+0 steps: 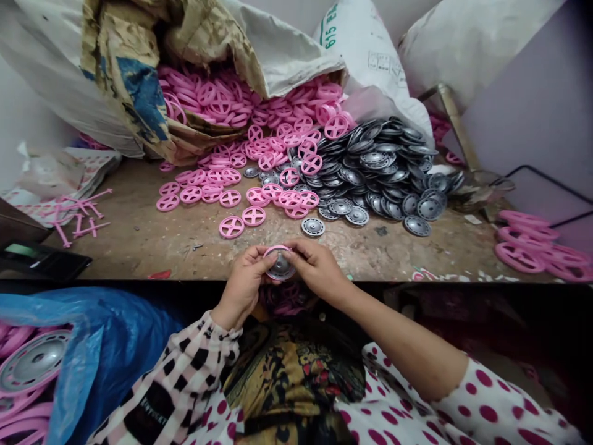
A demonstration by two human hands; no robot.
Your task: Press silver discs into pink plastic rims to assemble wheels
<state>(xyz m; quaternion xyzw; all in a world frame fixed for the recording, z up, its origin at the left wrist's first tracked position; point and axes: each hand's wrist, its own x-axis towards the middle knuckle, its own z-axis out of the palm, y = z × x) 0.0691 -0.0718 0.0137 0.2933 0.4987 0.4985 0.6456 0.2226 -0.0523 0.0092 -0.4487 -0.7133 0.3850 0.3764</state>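
Observation:
My left hand and my right hand meet at the table's front edge, both pinching one small wheel: a pink plastic ring with a silver-grey cap set into it. Fingers of both hands curl round its rim. A loose silver cap lies on the table just beyond my hands. Behind it spreads a scatter of pink spoked wheels, spilling from a torn sack. To the right of them is a heap of silver-grey caps.
The worn wooden table carries pink plastic sprues at the left and larger pink rings at the right. White sacks stand behind. A blue bag with assembled wheels sits low left.

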